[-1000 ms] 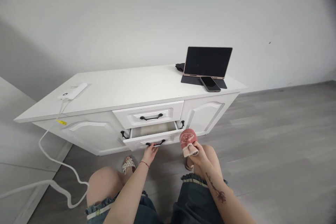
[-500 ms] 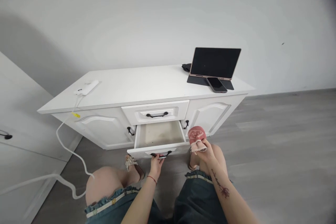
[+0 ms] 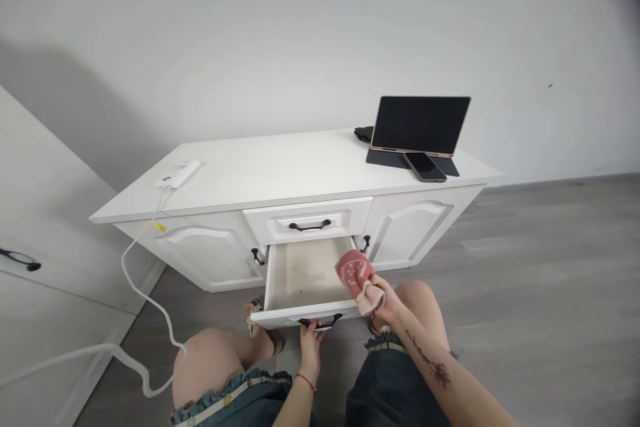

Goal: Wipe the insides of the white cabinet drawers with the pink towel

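Observation:
My left hand (image 3: 311,341) is closed around the black handle (image 3: 327,323) of the lower drawer (image 3: 267,313). That drawer is pulled out of the white cabinet, and its pale inside shows only a few small dark specks. In my right hand (image 3: 387,303) I grip a folded pink sock (image 3: 353,268) with a white pattern and a pale cuff. The sock hangs over the drawer's front right corner, above the rim. Above it, the upper drawer (image 3: 330,213) is closed.
On the cabinet top (image 3: 265,170) stand a propped tablet (image 3: 421,125) and a phone (image 3: 425,167), with a black item (image 3: 363,134) behind. A white power strip (image 3: 180,175) lies at left, its cable (image 3: 150,297) running down past my knee. Cabinet doors flank the drawers.
My left hand has drawn the lower drawer further out toward me. My right hand has moved the sock left, from beside the drawer to over its right corner. The view has shifted slightly.

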`<state>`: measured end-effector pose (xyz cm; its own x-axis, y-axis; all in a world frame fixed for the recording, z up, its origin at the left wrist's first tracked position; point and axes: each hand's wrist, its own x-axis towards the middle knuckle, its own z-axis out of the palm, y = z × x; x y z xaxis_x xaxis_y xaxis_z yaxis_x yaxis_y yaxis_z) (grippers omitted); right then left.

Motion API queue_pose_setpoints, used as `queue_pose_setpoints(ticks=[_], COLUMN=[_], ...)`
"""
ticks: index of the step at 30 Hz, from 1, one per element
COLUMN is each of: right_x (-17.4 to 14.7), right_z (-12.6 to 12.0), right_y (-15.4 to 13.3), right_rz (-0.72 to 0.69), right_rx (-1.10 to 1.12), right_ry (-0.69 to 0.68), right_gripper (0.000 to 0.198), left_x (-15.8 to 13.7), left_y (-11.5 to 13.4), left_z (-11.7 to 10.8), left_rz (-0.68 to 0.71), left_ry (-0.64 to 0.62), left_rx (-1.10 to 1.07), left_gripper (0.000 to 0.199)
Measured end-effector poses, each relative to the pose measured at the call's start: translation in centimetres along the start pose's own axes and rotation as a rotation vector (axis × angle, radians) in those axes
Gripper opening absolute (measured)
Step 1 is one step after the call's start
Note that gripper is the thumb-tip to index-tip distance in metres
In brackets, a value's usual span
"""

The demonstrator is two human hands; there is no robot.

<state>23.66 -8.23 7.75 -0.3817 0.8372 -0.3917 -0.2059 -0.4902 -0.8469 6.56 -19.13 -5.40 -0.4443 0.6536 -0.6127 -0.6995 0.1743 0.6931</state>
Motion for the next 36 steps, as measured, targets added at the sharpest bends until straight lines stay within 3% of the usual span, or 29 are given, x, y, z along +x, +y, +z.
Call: queue_pose_setpoints(ticks=[3,6,8,10,13,16,21,23,27,29,36], right_x=[0.8,1.6,2.5,3.8,6.8,9.9,13.5,14.4,15.3,15.4,15.2], right_z=[1.7,2.9,3.4,3.9,5.1,6.9,10.6,11.6,12.4,12.2,10.5], right_y=[0.2,0.1,0.0,-0.1,0.2,1.5,4.9,6.2,7.8,8.3,11.1], right_rz=[0.105,0.361,0.476,0.517,0.483,0.404,0.199,0.092,-0.337,-0.504,-0.741], right_rx=[0.186,0.525,0.636,0.586,0.189,-0.142,-0.368,-0.518,-1.313,-1.587,-1.601], right_ry=[-0.062,-0.189,-0.246,-0.279,-0.378,-0.457,-0.470,-0.535,-0.796,-0.835,-1.016], right_gripper=[0.023,0.017,0.016,0.017,0.023,0.026,0.049,0.051,0.039,0.037,0.040], left_x=[0.6,1.0,1.0,1.0,0.9,1.1,1.7,1.8,1.6,1.4,1.1], left_y=[-0.4,-0.5,-0.4,-0.1,0.0,-0.3,-0.9,-1.1,-1.2,-1.2,-1.6], left_z=[-0.4,-0.8,-1.0,-1.2,-1.6,-1.8,-2.0,-2.0,-2.0,-1.9,-1.1], left_rz=[-0.011,-0.028,-0.047,-0.071,-0.096,-0.096,-0.127,-0.146,-0.135,-0.129,-0.125], left_ry=[-0.015,-0.006,-0.024,-0.073,-0.114,-0.106,-0.054,-0.040,-0.037,-0.046,0.020], left_rx=[0.000,-0.005,-0.017,-0.041,-0.060,-0.093,-0.146,-0.173,-0.215,-0.229,-0.255], left_gripper=[0.021,0.023,0.023,0.025,0.030,0.031,0.024,0.023,0.021,0.023,0.028])
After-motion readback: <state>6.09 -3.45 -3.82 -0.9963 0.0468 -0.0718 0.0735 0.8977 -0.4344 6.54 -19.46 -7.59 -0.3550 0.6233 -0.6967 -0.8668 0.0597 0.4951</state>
